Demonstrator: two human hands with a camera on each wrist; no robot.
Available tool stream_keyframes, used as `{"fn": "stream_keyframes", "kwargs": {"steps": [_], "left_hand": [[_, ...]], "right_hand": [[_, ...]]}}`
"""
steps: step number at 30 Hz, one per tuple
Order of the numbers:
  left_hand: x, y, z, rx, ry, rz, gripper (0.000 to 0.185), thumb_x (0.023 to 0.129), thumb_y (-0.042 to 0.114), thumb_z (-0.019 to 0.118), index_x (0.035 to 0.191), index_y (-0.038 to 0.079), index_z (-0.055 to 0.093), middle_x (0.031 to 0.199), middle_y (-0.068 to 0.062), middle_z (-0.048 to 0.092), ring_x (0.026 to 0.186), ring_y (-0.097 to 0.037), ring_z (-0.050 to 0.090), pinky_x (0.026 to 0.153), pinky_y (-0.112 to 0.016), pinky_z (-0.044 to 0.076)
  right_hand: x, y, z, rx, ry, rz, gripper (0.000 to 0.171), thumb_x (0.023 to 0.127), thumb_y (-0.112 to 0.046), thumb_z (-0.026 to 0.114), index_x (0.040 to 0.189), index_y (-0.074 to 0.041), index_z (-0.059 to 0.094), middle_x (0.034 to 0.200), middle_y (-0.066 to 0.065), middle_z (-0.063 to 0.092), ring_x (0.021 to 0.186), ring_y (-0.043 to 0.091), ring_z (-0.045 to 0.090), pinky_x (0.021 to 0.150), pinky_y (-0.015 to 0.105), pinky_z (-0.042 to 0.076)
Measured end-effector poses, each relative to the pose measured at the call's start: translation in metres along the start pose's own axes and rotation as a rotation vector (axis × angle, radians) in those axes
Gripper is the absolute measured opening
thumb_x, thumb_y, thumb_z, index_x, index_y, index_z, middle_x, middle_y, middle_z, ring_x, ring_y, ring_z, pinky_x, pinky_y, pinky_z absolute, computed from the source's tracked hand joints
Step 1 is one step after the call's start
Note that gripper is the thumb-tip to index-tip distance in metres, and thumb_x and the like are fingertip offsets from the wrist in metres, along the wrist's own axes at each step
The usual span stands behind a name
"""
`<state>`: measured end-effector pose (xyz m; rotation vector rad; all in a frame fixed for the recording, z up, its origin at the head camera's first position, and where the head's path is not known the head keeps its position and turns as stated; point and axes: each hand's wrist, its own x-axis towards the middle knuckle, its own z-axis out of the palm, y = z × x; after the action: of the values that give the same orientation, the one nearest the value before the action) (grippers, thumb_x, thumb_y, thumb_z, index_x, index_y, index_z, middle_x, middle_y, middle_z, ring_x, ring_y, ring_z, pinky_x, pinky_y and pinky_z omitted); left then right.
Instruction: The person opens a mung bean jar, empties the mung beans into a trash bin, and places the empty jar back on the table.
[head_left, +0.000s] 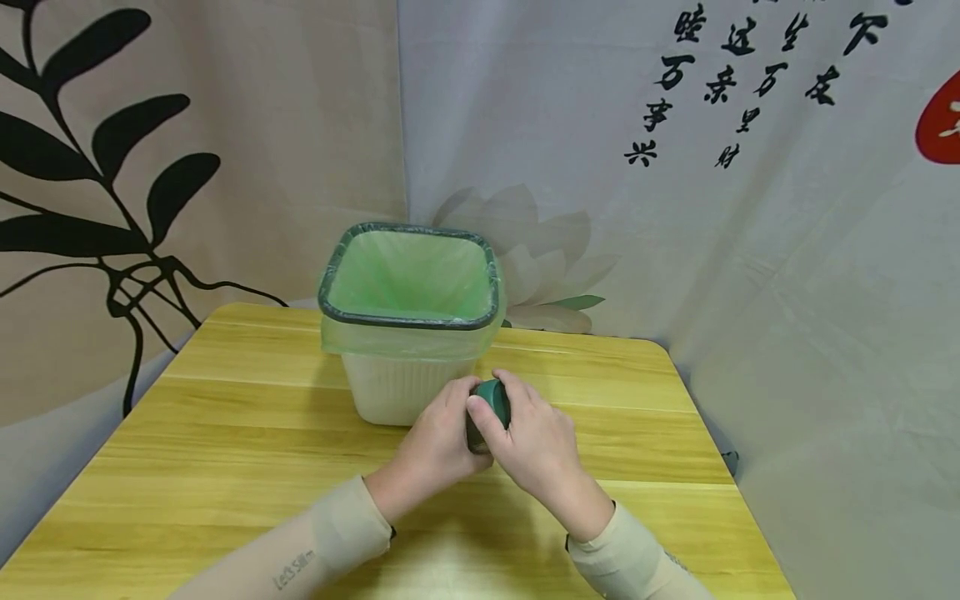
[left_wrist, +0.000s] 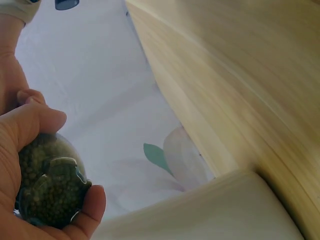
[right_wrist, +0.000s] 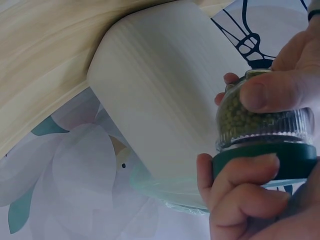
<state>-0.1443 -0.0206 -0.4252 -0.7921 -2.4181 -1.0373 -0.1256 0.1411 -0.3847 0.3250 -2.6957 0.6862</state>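
Observation:
A small clear jar (right_wrist: 257, 120) filled with green beans (left_wrist: 47, 187) has a dark green lid (head_left: 495, 402). My left hand (head_left: 438, 446) grips the jar's glass body. My right hand (head_left: 528, 442) grips the lid (right_wrist: 265, 162), fingers curled round its rim. Both hands hold the jar just above the wooden table (head_left: 225, 433), right in front of a white bin (head_left: 397, 387). The bin is lined with a green bag (head_left: 411, 275) folded over its dark rim.
Printed cloth hangs behind and to the right of the table, with black leaves on the left and a lotus flower (head_left: 540, 267) behind the bin. The table's right edge (head_left: 738, 500) meets the cloth.

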Motion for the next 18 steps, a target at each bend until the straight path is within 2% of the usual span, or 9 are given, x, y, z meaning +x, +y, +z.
{"fn": "stream_keyframes", "kwargs": {"steps": [3, 9, 18], "left_hand": [[-0.0005, 0.0017, -0.0001, 0.008, -0.001, -0.009, 0.085, 0.066, 0.008, 0.094, 0.137, -0.006, 0.050, 0.122, -0.018, 0.065, 0.104, -0.030, 0.068, 0.091, -0.044, 0.063], [-0.0005, 0.0032, -0.0020, -0.022, -0.052, -0.063, 0.086, 0.066, 0.009, 0.095, 0.140, -0.003, 0.051, 0.126, -0.017, 0.065, 0.107, -0.032, 0.068, 0.093, -0.045, 0.063], [-0.0004, 0.0016, -0.0033, -0.072, -0.082, -0.072, 0.085, 0.066, 0.010, 0.094, 0.139, -0.003, 0.052, 0.127, -0.014, 0.065, 0.107, -0.028, 0.068, 0.092, -0.044, 0.062]], "right_hand": [[0.0006, -0.0004, -0.0007, 0.014, -0.005, 0.004, 0.060, 0.105, -0.062, 0.052, 0.143, -0.018, 0.064, 0.131, 0.009, 0.075, 0.103, 0.030, 0.076, 0.073, 0.051, 0.060], [0.0013, 0.0001, -0.0013, 0.023, -0.013, 0.004, 0.057, 0.103, -0.061, 0.054, 0.139, -0.018, 0.066, 0.124, 0.009, 0.077, 0.095, 0.027, 0.075, 0.067, 0.046, 0.058], [0.0015, 0.0007, -0.0014, 0.019, -0.017, 0.004, 0.053, 0.102, -0.059, 0.056, 0.137, -0.020, 0.066, 0.120, 0.008, 0.078, 0.090, 0.025, 0.074, 0.064, 0.043, 0.056]]}}
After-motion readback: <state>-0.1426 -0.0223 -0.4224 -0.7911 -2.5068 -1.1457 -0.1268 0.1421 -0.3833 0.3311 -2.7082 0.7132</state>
